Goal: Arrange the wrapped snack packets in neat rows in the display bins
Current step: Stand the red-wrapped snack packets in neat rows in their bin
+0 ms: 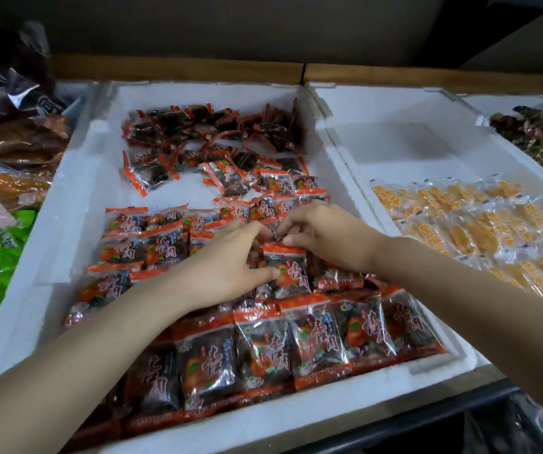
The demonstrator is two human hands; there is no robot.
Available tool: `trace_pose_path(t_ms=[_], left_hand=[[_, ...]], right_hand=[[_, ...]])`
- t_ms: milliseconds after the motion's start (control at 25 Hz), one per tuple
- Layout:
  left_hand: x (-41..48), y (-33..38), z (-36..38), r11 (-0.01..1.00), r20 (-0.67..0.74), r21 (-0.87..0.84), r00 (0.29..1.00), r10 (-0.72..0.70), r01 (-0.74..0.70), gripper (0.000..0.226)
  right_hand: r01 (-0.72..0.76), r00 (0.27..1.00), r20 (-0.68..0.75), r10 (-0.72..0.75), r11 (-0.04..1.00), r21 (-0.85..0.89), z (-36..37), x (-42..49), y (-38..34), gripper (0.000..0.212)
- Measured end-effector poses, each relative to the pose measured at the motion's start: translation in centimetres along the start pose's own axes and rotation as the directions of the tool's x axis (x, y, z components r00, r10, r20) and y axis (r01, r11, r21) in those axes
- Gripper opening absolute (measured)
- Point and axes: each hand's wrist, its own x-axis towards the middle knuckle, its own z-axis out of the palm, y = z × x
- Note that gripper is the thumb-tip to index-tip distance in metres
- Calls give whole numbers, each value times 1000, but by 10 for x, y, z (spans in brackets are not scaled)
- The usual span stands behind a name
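Red snack packet (291, 273), centre of white foam bin (66, 224): left hand (230, 257) pinches its 9 o'clock edge, right hand (322, 234) its 12 o'clock edge, fingers (299, 217) curled. Fingertip contact partly hidden; left forearm (99, 339) covers front-row packets (263, 348) at 7 o'clock.

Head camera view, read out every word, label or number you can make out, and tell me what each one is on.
red packets: two large red brush-style Chinese characters, too stylised and glare-broken to quote; small print unreadable.
yellow packets: orange characters, blurred.
dark bags at far left: white marks, unreadable.
foam bins: no text.
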Motion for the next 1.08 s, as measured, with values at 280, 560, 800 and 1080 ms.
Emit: trace_pose_path(t_ms=[280,560,800,1080], left_hand=[[79,-53,-40,998,-305,68,952,3,19,54],[168,-91,-46,931,-88,177,947,-308,320,111],[173,-106,-49,931,-188,278,964,-189,237,91],[161,-113,-48,876,-237,322,927,-292,358,82]], right_hand=[[-121,971,-208,116,993,-9,-23,77,36,45],[-222,963,108,247,953,-204,-2,188,81,101],[-113,992,28,127,948,-297,-2,208,79,87],[-203,894,-421,155,976,-72,-13,201,67,69]])
